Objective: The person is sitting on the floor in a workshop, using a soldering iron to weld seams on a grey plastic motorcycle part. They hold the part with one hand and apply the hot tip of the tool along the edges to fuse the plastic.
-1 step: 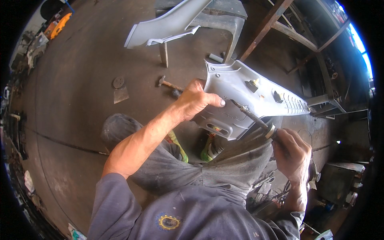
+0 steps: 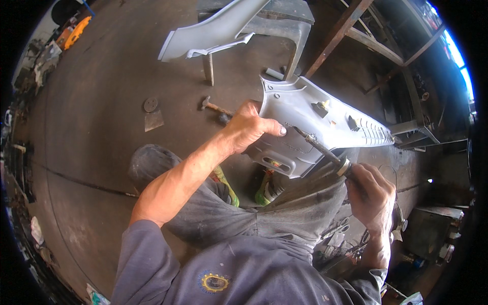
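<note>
A light grey moulded plastic trim panel lies tilted over my knees. It has an oblong slot, clips on its face and a ribbed narrow end at the right. My left hand grips its left edge, thumb pressed on top and the fingers hidden behind. In my right hand is the handle of a soldering iron, fingers wrapped round it. The iron's metal shaft slants up and left, its tip at the panel's face just right of my left thumb. Rough, melted-looking marks run around the tip.
A second grey panel rests across a worn stool ahead. On the floor lie a hammer and a disc with a flat piece. A rusty metal frame stands at the right. Tools lie by my right leg.
</note>
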`<state>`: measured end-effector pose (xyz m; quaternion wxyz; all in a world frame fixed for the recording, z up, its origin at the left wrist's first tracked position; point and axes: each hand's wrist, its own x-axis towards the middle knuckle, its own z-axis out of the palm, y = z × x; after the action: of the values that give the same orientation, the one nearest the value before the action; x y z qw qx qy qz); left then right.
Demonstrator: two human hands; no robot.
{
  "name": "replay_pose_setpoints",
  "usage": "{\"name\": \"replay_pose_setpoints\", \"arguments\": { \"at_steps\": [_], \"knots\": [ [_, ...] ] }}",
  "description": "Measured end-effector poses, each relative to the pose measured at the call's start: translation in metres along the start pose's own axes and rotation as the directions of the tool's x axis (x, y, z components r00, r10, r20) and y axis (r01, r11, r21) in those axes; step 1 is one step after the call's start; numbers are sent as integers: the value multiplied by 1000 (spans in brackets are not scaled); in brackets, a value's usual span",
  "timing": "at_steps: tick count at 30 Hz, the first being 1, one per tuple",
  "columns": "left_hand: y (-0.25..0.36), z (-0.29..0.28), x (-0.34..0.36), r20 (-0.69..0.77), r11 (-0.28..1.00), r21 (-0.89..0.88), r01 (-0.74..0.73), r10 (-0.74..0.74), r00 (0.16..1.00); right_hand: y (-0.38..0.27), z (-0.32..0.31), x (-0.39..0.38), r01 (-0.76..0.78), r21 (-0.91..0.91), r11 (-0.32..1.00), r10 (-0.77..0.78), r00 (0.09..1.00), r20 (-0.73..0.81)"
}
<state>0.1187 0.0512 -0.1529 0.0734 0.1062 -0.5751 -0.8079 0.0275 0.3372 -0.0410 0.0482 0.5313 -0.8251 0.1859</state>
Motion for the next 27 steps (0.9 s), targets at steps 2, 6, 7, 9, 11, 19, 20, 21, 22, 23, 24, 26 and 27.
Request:
{"name": "replay_pose_setpoints", "arguments": {
  "at_steps": [2,6,7,9,11,19,20,21,22,23,24,26,27],
  "knots": [
    [1,1,-1,-6,1000,-6,1,-1,1000,0,-1,0,-3,-3,1000,3,1000,19],
    [1,3,-2,-20,1000,-25,-1,0,1000,-1,-1,2,6,-17,1000,-6,1000,15],
    [1,2,-1,-17,1000,-23,1,-1,1000,0,0,3,8,-15,1000,-8,1000,13],
    [1,1,1,-8,1000,-13,-4,4,1000,0,0,5,11,-17,1000,-11,1000,7],
    [1,-2,3,10,1000,3,12,-12,1000,-1,-1,7,7,-20,1000,-7,1000,11],
    [4,2,2,-6,1000,-4,-3,3,1000,-3,-5,12,24,-52,998,-22,999,30],
    [4,1,2,-9,1000,5,4,-4,1000,-3,-5,13,26,-51,998,-25,999,29],
    [4,1,2,-11,1000,14,12,-12,1000,-4,-5,13,24,-51,998,-22,999,32],
    [4,0,2,-3,1000,23,14,-14,1000,-4,-5,14,21,-50,999,-19,999,36],
    [4,-1,3,7,999,32,17,-17,1000,-5,-6,14,17,-51,999,-15,999,39],
    [4,-2,3,17,999,41,19,-20,1000,-5,-7,14,21,-56,998,-19,999,40],
    [6,-4,4,54,1000,30,5,-7,998,-5,-7,15,29,-64,998,-26,999,43],
    [8,-5,4,73,1000,25,-2,0,997,-5,-7,15,27,-60,998,-25,999,46]
  ]
}}
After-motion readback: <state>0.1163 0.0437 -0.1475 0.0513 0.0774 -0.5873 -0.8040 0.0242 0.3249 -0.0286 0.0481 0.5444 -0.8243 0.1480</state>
